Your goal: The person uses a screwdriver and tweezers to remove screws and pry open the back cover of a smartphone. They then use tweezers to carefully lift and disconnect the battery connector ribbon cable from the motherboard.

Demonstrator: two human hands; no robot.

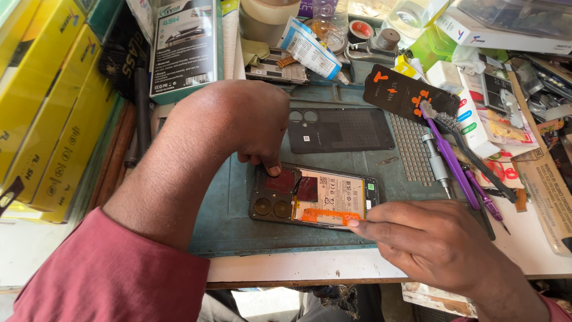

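An opened phone [316, 197] lies face down on the green work mat [226, 220], with its battery, camera lenses and an orange flex cable [330, 216] showing. My left hand [256, 128] presses fingertips on the phone's top edge near the cameras. My right hand [435, 241] comes in from the lower right, fingertips pinched at the right end of the orange flex cable. The phone's removed black back cover [339, 130] rests on the mat just behind it.
A screwdriver [437, 164], purple brushes and tools [456, 161] lie right of the phone. Yellow boxes [53, 107] stack at the left. Boxes, tape rolls, a tube and small parts crowd the back of the bench. The bench's front edge runs just below the mat.
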